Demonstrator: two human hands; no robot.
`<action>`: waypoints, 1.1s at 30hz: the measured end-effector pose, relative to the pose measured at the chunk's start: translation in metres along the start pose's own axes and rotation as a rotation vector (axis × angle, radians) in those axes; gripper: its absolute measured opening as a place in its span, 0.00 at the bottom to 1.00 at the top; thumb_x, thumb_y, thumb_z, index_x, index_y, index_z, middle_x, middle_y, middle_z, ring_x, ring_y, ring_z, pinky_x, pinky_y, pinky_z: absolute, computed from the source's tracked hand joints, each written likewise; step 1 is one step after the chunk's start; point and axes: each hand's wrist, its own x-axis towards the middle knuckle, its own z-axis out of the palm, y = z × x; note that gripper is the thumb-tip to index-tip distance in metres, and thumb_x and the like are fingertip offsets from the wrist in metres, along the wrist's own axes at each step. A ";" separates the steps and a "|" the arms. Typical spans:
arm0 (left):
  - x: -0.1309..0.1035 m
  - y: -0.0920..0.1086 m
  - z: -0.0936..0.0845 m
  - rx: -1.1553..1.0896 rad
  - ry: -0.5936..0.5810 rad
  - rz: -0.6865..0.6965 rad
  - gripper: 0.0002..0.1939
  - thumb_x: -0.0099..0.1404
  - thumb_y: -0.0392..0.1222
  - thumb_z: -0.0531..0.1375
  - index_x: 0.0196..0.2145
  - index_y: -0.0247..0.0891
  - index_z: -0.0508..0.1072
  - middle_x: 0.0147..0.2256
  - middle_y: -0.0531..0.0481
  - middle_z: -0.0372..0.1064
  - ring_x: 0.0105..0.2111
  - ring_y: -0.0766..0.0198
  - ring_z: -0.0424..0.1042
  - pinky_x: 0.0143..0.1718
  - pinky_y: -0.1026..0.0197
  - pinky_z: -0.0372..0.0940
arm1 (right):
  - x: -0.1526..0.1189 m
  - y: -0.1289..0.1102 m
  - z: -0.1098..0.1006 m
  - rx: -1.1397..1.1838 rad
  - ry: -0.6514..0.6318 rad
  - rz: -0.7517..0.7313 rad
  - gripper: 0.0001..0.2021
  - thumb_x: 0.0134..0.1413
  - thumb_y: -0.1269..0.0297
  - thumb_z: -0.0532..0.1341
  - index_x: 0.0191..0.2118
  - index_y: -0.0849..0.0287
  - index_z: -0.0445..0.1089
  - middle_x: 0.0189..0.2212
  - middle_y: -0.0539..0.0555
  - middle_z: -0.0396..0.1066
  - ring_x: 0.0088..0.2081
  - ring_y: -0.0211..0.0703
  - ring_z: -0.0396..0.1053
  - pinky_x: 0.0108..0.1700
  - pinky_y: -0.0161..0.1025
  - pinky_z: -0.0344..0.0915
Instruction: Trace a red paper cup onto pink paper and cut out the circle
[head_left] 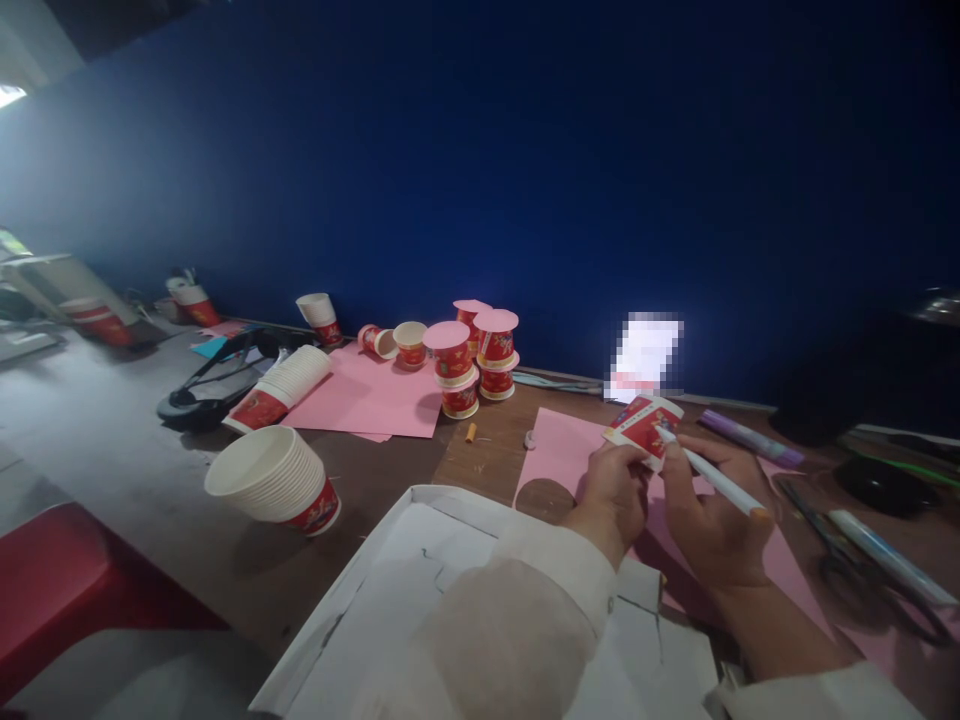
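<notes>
My left hand [616,492] is closed around a red and white paper cup [637,428], which lies tilted on its side. In my right hand [716,515] is a white marker [724,482] with an orange end, its tip at the cup's printed side. Whether the tip touches the cup I cannot tell. Under both hands lies a pink paper sheet [559,445] with a round hole cut in it. To the right of my right hand are black-handled scissors [844,565], a pale tube [889,555] and a purple glue stick [754,440].
Stacked red cups with pink discs [496,345] stand by the blue partition [480,150]. Nested paper cups [277,480] and pink sheets [375,395] are to the left. A white box [390,540] is in front, a lit blurred screen [646,350] behind, a red stool [67,580] far left.
</notes>
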 end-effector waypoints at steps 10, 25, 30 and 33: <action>-0.002 0.000 0.002 0.021 0.015 0.015 0.15 0.39 0.27 0.59 0.29 0.33 0.75 0.25 0.48 0.70 0.26 0.67 0.68 0.30 0.68 0.62 | 0.001 0.000 -0.001 -0.041 0.016 -0.073 0.12 0.64 0.58 0.62 0.39 0.61 0.78 0.33 0.61 0.81 0.33 0.50 0.78 0.37 0.45 0.73; 0.001 -0.003 -0.004 0.110 0.003 0.014 0.19 0.41 0.29 0.60 0.34 0.33 0.78 0.28 0.46 0.73 0.30 0.62 0.72 0.36 0.63 0.66 | -0.002 0.005 0.002 -0.005 0.017 -0.182 0.07 0.64 0.63 0.63 0.40 0.60 0.76 0.34 0.59 0.80 0.33 0.48 0.78 0.37 0.43 0.72; 0.000 -0.002 -0.004 0.117 0.009 0.022 0.17 0.40 0.29 0.61 0.32 0.32 0.78 0.27 0.48 0.71 0.27 0.66 0.69 0.32 0.65 0.63 | -0.002 0.004 0.004 -0.029 0.036 -0.185 0.07 0.64 0.63 0.63 0.39 0.61 0.76 0.33 0.59 0.79 0.33 0.48 0.77 0.37 0.42 0.72; 0.000 -0.003 -0.004 0.102 -0.009 0.030 0.17 0.39 0.29 0.61 0.32 0.31 0.78 0.27 0.47 0.72 0.28 0.65 0.70 0.34 0.65 0.64 | -0.001 0.004 0.004 -0.033 0.050 -0.192 0.07 0.64 0.63 0.63 0.39 0.61 0.76 0.34 0.60 0.80 0.34 0.49 0.78 0.38 0.43 0.72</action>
